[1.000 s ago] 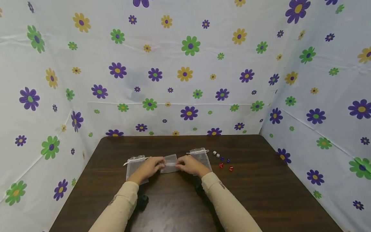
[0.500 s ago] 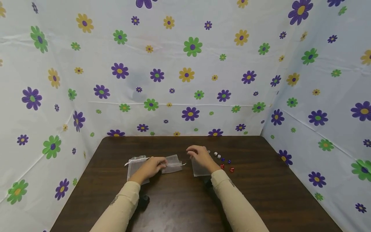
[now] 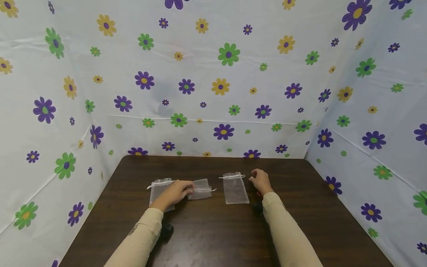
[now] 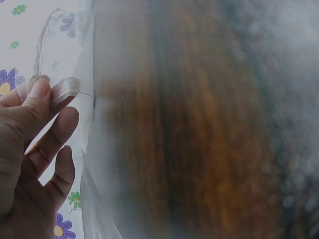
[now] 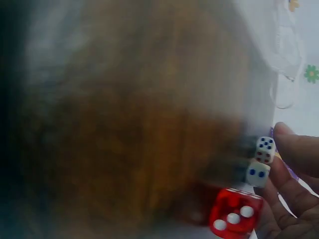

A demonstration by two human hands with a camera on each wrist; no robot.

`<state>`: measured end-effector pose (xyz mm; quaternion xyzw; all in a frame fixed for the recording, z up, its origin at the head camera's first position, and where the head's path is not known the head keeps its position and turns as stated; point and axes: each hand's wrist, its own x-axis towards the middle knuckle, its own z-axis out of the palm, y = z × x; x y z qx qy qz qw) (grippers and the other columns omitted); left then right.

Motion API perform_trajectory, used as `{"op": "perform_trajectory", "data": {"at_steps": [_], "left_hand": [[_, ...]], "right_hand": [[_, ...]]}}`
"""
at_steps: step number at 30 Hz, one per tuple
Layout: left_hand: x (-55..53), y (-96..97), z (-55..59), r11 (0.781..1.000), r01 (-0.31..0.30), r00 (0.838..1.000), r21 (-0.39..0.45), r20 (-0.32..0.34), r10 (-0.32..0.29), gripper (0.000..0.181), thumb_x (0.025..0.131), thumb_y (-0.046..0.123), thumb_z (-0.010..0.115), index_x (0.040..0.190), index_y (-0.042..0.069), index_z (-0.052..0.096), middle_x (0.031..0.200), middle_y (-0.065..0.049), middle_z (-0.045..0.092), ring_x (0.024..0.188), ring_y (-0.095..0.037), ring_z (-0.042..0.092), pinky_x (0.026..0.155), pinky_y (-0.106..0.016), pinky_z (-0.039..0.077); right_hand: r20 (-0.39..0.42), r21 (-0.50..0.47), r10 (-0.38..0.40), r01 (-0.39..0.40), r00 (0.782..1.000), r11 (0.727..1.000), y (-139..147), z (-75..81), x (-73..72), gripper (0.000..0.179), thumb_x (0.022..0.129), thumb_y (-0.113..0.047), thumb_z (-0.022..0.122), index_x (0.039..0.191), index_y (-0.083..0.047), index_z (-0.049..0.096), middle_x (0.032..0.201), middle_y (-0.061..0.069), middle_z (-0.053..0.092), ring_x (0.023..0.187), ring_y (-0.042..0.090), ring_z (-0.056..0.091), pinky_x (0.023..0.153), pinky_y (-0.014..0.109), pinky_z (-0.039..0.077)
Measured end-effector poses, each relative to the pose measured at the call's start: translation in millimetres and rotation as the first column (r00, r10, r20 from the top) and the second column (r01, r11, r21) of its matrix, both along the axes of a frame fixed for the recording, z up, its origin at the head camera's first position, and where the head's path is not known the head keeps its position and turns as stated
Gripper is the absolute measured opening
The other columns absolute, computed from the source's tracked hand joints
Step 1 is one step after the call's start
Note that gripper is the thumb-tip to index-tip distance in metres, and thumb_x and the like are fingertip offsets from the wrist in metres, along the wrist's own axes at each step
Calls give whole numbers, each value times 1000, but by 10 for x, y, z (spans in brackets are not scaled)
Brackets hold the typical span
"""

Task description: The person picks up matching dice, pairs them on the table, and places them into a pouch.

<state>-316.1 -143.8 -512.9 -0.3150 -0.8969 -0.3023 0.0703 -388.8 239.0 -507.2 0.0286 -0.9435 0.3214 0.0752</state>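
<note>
My left hand [image 3: 179, 191] pinches the white ribbon [image 4: 65, 88] of the middle sheer drawstring pouch [image 3: 200, 185] between thumb and forefinger. Its other fingers are bent loosely in the left wrist view. At the right, my right hand [image 3: 261, 181] has thumb and forefinger at a white die [image 5: 265, 144], one on either side. That die seems low, at the table surface. Close by are a second white die [image 5: 257, 173] and a red die [image 5: 236, 214]. The remaining dice are hidden by the right hand in the head view.
One sheer pouch [image 3: 235, 189] lies flat between the hands, its ribbon at the far end. Another pouch [image 3: 156, 191] lies partly under the left forearm. Flower-printed cloth [image 3: 213, 74] encloses the dark wooden table [image 3: 213, 230] at the back and sides.
My right hand has let go of the middle pouch's ribbon and moved right, across the right pouch, to the white dice. The left hand keeps its place at the middle pouch.
</note>
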Motion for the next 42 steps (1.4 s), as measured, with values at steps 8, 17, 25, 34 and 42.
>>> {"op": "perform_trajectory", "data": {"at_steps": [8, 17, 25, 34, 42], "left_hand": [[6, -6, -23, 1000, -1, 1000, 6, 1, 1, 7, 94, 7, 71, 100, 12, 71, 89, 5, 71, 83, -11, 66, 78, -38, 55], [-11, -15, -40, 1000, 8, 1000, 14, 20, -8, 6, 94, 8, 71, 97, 14, 71, 86, 7, 69, 78, -7, 63, 74, -35, 54], [11, -9, -42, 1000, -5, 999, 6, 36, 5, 6, 95, 9, 71, 97, 14, 71, 86, 7, 68, 77, -5, 60, 74, -33, 54], [27, 4, -3, 1000, 6, 1000, 0, 12, -6, 5, 94, 8, 71, 97, 13, 71, 84, 7, 68, 75, -5, 60, 73, -34, 54], [54, -8, -13, 1000, 7, 1000, 6, -19, -7, 6, 93, 7, 72, 97, 11, 71, 86, 5, 69, 79, -8, 62, 76, -36, 55]], "right_hand": [[38, 28, -7, 5, 999, 1000, -9, -54, -31, 26, 93, 0, 70, 116, 10, 66, 114, 27, 67, 106, 41, 63, 94, 53, 50], [54, 16, -5, 4, 999, 1000, 29, -71, -35, 20, 96, 2, 64, 115, 7, 68, 111, 23, 68, 102, 39, 63, 89, 53, 51], [65, 2, 2, -3, 998, 1000, 21, -82, -14, 22, 96, 5, 63, 117, 6, 68, 114, 24, 67, 103, 39, 63, 91, 53, 51], [61, 11, 13, -14, 998, 1000, 9, -61, 7, 22, 95, 5, 65, 116, 5, 69, 115, 23, 68, 103, 38, 63, 89, 52, 52], [76, 73, 63, -69, 995, 995, -40, -52, 23, 17, 94, -3, 71, 110, -6, 74, 112, 15, 71, 105, 38, 63, 104, 60, 31]]}}
